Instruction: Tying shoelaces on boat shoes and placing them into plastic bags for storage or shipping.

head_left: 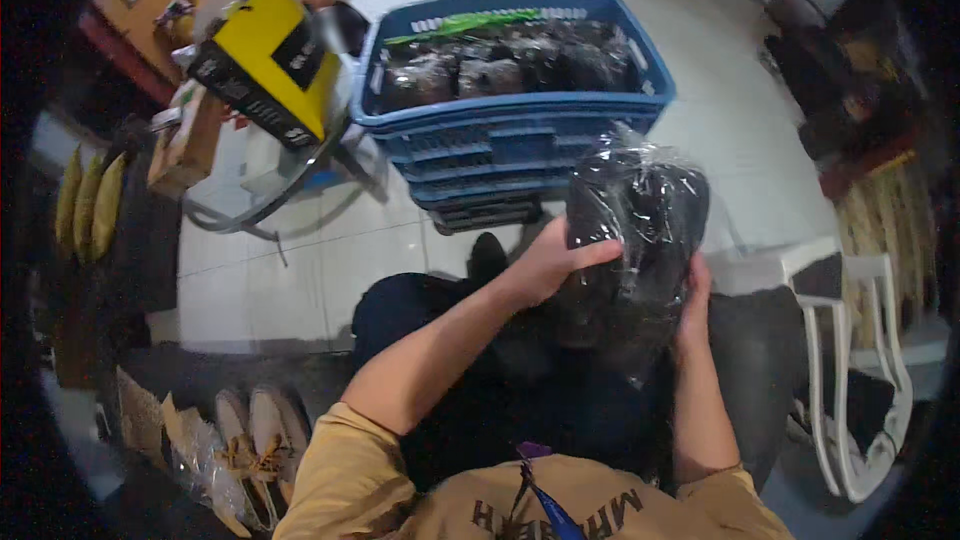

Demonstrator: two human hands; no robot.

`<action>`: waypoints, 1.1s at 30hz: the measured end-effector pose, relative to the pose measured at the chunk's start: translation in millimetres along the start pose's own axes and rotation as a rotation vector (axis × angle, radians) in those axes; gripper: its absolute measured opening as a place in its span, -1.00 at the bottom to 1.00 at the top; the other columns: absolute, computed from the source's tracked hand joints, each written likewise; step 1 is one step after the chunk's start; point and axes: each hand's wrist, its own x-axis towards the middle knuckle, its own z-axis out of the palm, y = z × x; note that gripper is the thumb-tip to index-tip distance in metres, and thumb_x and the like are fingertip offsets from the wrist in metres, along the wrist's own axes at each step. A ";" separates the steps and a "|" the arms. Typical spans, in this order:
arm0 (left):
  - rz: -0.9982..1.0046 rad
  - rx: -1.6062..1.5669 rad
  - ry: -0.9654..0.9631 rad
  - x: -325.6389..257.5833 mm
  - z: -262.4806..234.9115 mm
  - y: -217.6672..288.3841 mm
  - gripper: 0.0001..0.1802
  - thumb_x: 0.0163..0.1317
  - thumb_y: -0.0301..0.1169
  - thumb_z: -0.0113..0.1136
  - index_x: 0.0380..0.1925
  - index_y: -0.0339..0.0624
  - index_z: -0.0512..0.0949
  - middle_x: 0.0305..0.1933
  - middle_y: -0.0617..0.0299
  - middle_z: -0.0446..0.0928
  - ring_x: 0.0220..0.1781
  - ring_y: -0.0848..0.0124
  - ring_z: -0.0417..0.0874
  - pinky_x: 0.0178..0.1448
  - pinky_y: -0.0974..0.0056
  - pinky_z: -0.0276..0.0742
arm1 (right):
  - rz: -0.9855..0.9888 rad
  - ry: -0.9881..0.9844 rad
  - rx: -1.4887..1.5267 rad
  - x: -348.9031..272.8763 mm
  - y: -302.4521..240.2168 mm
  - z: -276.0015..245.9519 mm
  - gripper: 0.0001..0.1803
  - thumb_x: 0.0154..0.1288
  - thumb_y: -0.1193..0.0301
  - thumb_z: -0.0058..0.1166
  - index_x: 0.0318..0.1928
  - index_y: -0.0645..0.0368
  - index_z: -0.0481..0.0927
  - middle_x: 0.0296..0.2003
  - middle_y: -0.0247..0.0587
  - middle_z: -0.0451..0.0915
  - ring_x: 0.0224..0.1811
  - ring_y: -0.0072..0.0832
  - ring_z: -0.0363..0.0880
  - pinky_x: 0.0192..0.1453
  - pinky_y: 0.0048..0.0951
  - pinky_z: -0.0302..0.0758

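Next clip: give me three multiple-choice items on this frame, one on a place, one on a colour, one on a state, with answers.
1. Where is the crate?
A. on the floor ahead of the person
B. on the white chair
C. on the person's lap

2. What colour is the crate?
A. red
B. blue
C. white

3. How is the plastic-wrapped black bundle held?
A. by one hand
B. lying loose on the floor
C. between both hands

Answers: 1 A, it stands on the pale tiles. 2 B, its walls are blue. 3 C, the left hand and right hand grip its sides.
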 end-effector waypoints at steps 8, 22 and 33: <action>0.383 0.177 0.223 -1.1 -10.8 14.6 -0.10 0.26 -0.35 0.50 0.48 -0.28 0.18 0.34 0.11 0.42 0.37 0.32 0.45 0.47 0.17 0.36 | -0.337 -0.209 -0.439 15.6 -4.7 60.7 0.11 0.27 0.33 0.39 0.64 0.22 -0.08 0.53 -0.05 0.19 0.53 -0.27 0.23 0.59 -0.20 0.16; 0.298 0.061 0.275 9.8 -36.0 35.1 -0.14 0.23 -0.33 0.51 0.46 -0.24 0.29 0.31 0.11 0.53 0.26 0.32 0.60 0.33 0.21 0.50 | 0.087 -0.138 -0.145 52.7 3.3 53.0 -0.14 0.21 0.29 0.37 0.46 0.25 0.29 0.32 -0.09 0.48 0.33 -0.29 0.48 0.41 -0.18 0.41; 0.177 -0.177 0.216 2.2 -37.6 38.1 -0.37 0.34 -0.27 0.39 0.34 -0.23 0.41 0.20 0.11 0.56 0.21 0.27 0.61 0.32 0.14 0.53 | 0.105 -0.321 -0.052 48.0 5.1 36.7 0.05 0.07 0.25 0.40 0.56 0.17 0.19 0.36 -0.08 0.45 0.37 -0.22 0.46 0.45 -0.18 0.39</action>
